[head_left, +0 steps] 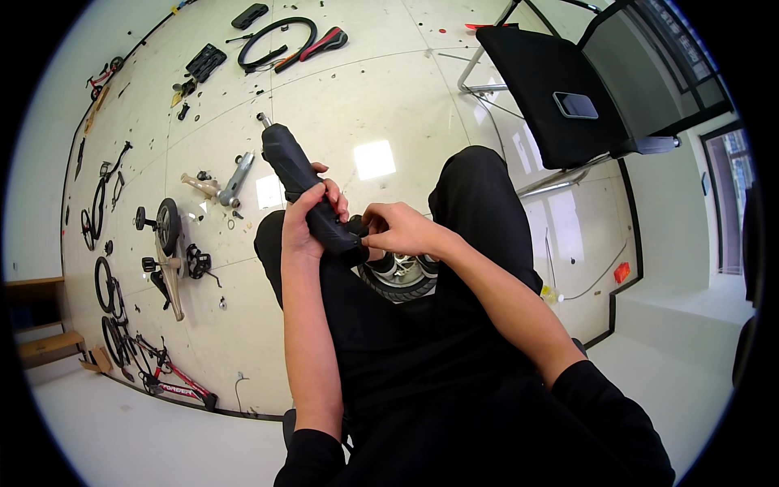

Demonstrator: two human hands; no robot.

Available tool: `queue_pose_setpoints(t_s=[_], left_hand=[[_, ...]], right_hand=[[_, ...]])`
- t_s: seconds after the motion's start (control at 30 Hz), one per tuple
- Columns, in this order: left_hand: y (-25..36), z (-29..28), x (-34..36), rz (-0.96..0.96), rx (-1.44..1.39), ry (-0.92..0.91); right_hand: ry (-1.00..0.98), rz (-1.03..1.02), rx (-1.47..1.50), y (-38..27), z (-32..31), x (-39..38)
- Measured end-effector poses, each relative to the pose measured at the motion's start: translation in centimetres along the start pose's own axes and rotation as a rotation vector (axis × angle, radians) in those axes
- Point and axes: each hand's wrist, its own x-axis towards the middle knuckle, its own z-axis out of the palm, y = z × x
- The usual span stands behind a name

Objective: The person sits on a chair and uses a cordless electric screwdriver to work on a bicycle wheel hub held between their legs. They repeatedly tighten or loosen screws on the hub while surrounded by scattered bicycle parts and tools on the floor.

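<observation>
A black cordless ratchet (294, 162) with a silver head lies slantwise above my lap, its head pointing away to the upper left. My left hand (312, 215) is wrapped round the rear part of its body. Fingers bent together, my right hand (399, 230) is at the butt end of the ratchet, by a small dark part (355, 227). What those fingers pinch is hidden. Below the hands, a small wheel with a black tyre (398, 288) shows on the floor between my legs, partly covered by my shoes.
Left on the floor are a beige frame part with a wheel (168, 227), a silver-grey bracket (237, 180), and bicycle parts with a red frame (182, 385). Farther off lie a tyre (312, 36), a red-black saddle (326, 42) and a black case (205, 62). A black chair (531, 81) holds a phone (575, 105).
</observation>
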Motion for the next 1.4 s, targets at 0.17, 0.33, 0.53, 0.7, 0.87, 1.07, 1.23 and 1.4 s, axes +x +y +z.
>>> queue_pose_setpoints(t_s=[0.17,0.33,0.53,0.7,0.87,1.07,1.23,1.4], left_hand=[[-0.2,-0.6,0.1,-0.033,-0.018,-0.038],[-0.3,-0.7,0.2,-0.024,0.067,0.056],[-0.3,0.4,0.2,0.057,0.176,0.059],[-0.4,0.4,0.2,0.046,0.136,0.040],[-0.3,-0.3,0.2,0.067,0.098,0.057],[-0.6,-0.6,0.3,0.128,0.036,0.102],[-0.2,-0.6,0.1,0.061,-0.012,0.059],[-0.3,0.0,0.0,0.053,0.157,0.023]], right_hand=[[-0.022,0.032,-0.058,0.3,0.0,-0.1],[-0.018,0.029,-0.104,0.6,0.0,0.0],[-0.003,0.029,-0.155,0.2,-0.1,-0.1],[-0.006,0.033,-0.175,0.5,-0.1,0.0],[0.028,0.059,-0.191,0.6,-0.2,0.0],[0.034,0.051,-0.225,0.7,-0.2,-0.4],[0.037,0.046,-0.253,0.4,0.0,-0.4],[0.038,0.037,-0.300,0.8,0.1,-0.3]])
